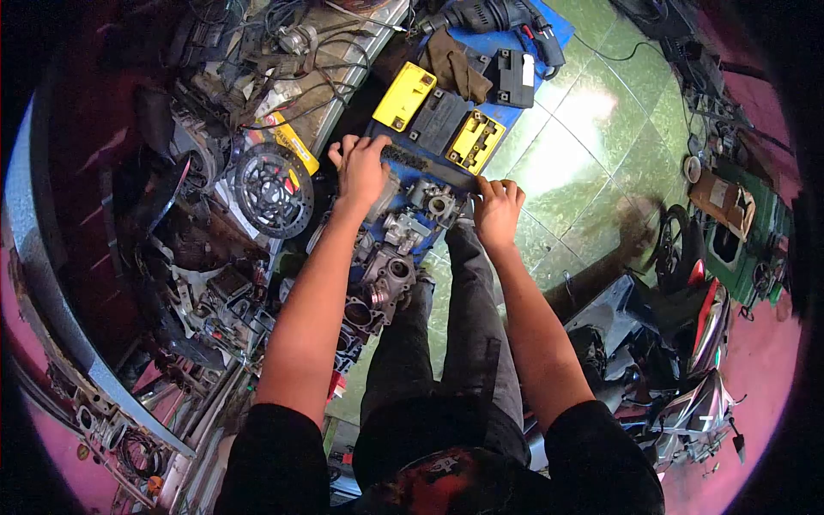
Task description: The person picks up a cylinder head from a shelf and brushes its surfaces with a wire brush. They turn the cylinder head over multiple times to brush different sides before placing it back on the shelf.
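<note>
A long dark strip (446,174) spans between my two hands, with a rough, bristly-looking black section near its left end. I cannot make out its exact kind. My left hand (359,176) curls its fingers at the left end, and my right hand (498,209) pinches the right end. Just beyond the strip lie a yellow battery (403,96), a black battery (439,123) and a yellow-topped battery (477,142). Metal carburetor-like parts (438,202) sit on the near side, between my forearms.
A blue surface (554,26) carries a power drill (493,15), a brown cloth (455,64) and another black battery (515,79). A brake disc (275,190) lies at left among cables and metal parts. Green floor tiles (566,146) are at right, with motorcycle parts (618,335) nearer.
</note>
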A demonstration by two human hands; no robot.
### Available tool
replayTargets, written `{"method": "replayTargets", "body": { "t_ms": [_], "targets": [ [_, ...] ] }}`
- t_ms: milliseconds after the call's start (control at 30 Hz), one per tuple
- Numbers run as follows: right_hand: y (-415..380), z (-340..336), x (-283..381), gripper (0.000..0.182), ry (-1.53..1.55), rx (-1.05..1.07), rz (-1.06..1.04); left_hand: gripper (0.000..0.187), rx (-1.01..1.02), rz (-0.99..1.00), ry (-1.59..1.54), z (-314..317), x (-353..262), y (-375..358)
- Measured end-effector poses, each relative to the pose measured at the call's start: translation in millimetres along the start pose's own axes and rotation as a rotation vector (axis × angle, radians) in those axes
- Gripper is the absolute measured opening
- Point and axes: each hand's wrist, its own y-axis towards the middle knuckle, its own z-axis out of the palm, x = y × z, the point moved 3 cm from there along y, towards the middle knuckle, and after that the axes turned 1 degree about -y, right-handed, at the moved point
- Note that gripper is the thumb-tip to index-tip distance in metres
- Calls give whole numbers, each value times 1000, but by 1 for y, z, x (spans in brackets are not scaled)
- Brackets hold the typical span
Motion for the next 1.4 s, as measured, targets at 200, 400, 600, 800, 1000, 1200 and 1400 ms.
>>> {"method": "replayTargets", "body": {
  "t_ms": [200,400,600,800,1000,1200,1400],
  "targets": [
    [-7,-35,9,44,45,-33,-9,41,-124,50,-72,-31,-8,-13],
    [-14,-108,30,44,88,-79,-67,36,-213,77,-179,-92,-20,-42],
    [-31,-187,69,43,120,-137,-150,31,-374,107,-198,-170,-28,-94],
    [-62,-245,127,51,331,14,-131,28,-476,49,-158,-244,-28,-178],
    [-103,-261,188,33,472,237,-309,28,-594,15,-157,-287,-9,-272],
    [-150,-283,260,26,798,501,-278,28,-758,-88,-140,-329,13,-354],
    [-173,-311,329,44,876,490,-418,36,-838,-90,-80,-367,44,-412]
  ]
}}
